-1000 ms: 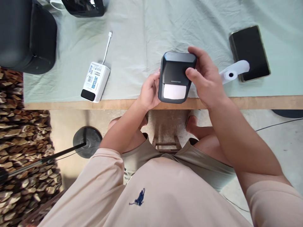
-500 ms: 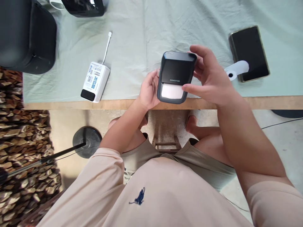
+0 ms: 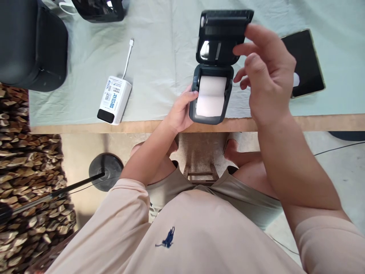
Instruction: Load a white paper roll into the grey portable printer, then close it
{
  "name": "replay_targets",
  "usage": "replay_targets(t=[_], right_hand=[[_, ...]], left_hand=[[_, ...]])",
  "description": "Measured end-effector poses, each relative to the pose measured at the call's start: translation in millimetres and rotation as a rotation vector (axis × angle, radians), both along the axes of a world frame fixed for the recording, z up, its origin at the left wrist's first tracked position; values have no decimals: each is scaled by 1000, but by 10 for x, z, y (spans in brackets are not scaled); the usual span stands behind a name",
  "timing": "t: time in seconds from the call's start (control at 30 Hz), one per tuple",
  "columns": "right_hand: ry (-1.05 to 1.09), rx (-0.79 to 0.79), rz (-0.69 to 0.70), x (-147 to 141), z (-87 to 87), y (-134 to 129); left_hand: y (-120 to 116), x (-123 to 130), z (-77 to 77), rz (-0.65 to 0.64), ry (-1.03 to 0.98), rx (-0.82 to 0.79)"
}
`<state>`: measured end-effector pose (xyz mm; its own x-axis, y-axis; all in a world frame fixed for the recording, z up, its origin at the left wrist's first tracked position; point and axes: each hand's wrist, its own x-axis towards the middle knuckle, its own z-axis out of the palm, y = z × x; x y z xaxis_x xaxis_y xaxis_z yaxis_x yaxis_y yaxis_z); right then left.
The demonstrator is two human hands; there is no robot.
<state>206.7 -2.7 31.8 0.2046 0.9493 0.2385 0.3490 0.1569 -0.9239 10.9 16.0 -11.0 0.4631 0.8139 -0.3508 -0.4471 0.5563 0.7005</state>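
Note:
My left hand is closed around the left side of a small dark label printer, its thumb on the rim. The printer's lid stands swung up and back, its inner side showing. A white paper roll sits inside the printer body, with its loose end lying over the front edge. My right hand is at the right edge of the lid, fingers apart, with fingertips at or against it; it grips nothing that I can see. Behind that hand, a second paper roll is mostly hidden.
A white power bank with a short cable lies left on the cloth-covered table. A phone or tablet lies at right. A black case and a glossy black object stand at upper left. The wooden table edge runs in front.
The printer's lid has gone from shut to swung open, uncovering the paper roll. My right hand has moved up with the lid; my left hand still holds the body, its thumb now on the rim.

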Motion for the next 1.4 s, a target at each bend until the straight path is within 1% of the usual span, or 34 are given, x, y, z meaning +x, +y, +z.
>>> replay_targets(t=[0.07,0.13,0.2,0.27,0.3,0.37,0.43,0.53,0.6,0.7,0.8,0.87,0.9,0.93,1.0,1.07,1.1,1.13,1.17,1.23,1.3,1.33,1.4], right_hand=[[-9,-18,-11,1,17,-25],[-62,-30,13,11,34,-43],[-201,-65,98,37,59,-53],[-387,-127,200,75,88,-61],[-471,-153,227,93,102,-66],[-610,-223,250,119,124,-80],[-687,-288,250,125,131,-94],[-646,-323,244,113,92,-84],[-602,-318,217,110,39,-51],[-626,-235,164,117,-18,-6],[-648,-130,180,111,43,-31],[-600,-94,199,100,147,-76],[-532,-83,197,102,201,-94],[-429,-70,183,115,246,-102],[-141,-29,122,186,289,-76],[163,-17,68,312,254,1],[287,-41,46,383,214,49],[378,-74,38,448,165,96],[438,-63,3,501,112,137],[440,26,-55,555,21,186],[374,146,-101,546,-26,186],[337,179,-111,531,-28,170],[259,178,-106,514,2,119]], left_hand=[[4,-9,-20,-26,1,39],[0,-17,-43,-32,9,63],[-13,-19,-57,-44,33,75],[-31,-17,-55,-53,57,86],[-39,-15,-49,-59,64,86],[-49,-14,-32,-57,63,60],[-52,-15,-17,-49,53,4],[-51,-16,-7,-42,51,-58],[-51,-16,-7,-46,58,-30],[-57,-13,-9,-51,73,58],[-54,-10,-6,-49,67,78],[-43,-8,-4,-40,40,67],[-34,-7,-3,-30,32,60],[-25,-7,-2,-20,31,49],[-8,-6,1,-7,42,14],[6,-4,4,-3,38,-13],[11,-4,3,-4,25,-18],[14,-4,1,-4,8,-13],[17,-5,-3,-6,-6,2],[21,-10,-17,-22,-26,45],[25,-17,-36,-37,-35,80],[26,-20,-44,-41,-36,89],[29,-23,-52,-50,-30,91]])
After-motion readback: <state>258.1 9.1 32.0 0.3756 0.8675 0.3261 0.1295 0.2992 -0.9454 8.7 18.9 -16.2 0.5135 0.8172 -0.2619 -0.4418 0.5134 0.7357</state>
